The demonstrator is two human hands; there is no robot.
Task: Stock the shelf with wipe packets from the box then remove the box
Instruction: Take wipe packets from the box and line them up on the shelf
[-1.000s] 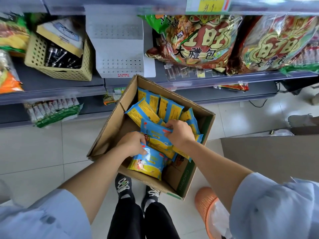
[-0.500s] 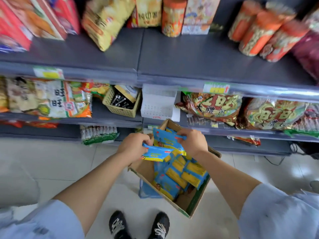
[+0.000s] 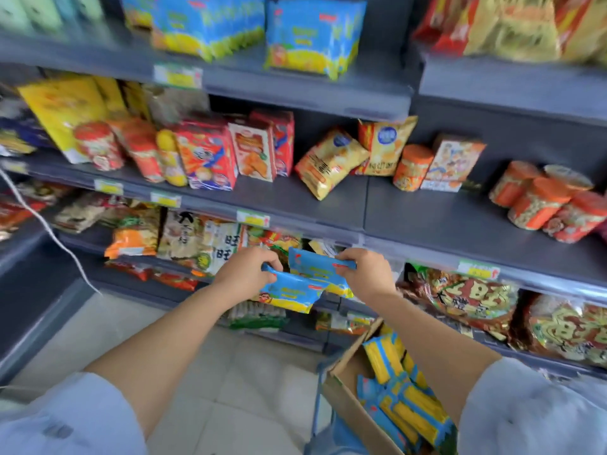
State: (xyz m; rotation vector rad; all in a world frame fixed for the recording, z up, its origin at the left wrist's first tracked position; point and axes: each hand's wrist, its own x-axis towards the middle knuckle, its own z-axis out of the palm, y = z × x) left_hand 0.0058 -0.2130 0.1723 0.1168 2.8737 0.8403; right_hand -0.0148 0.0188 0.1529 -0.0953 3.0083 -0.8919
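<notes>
Wipe packets (image 3: 305,280) are held one per hand, in front of the lower shelving. The left hand (image 3: 244,274) pinches the lower packet (image 3: 289,293) at its left end, fingers curled over the edge. The right hand (image 3: 368,274) pinches the upper packet (image 3: 315,262) at its right end. The two packets overlap in the middle.

Handling, as judged: each packet is a flat film pouch, light and soft, sagging away from the grip. The film is probably slick. Take hold at a sealed end or across the short width, and avoid crushing the body.

The box (image 3: 341,389) stands low, under the right forearm, open-topped. More spare packets (image 3: 407,402) lie stacked inside it, so stocking is not finished.

The top shelf (image 3: 295,88) carries matching blue-and-yellow packs (image 3: 312,34), well above the hands. It is the likely destination, though blur hides the print.
</notes>
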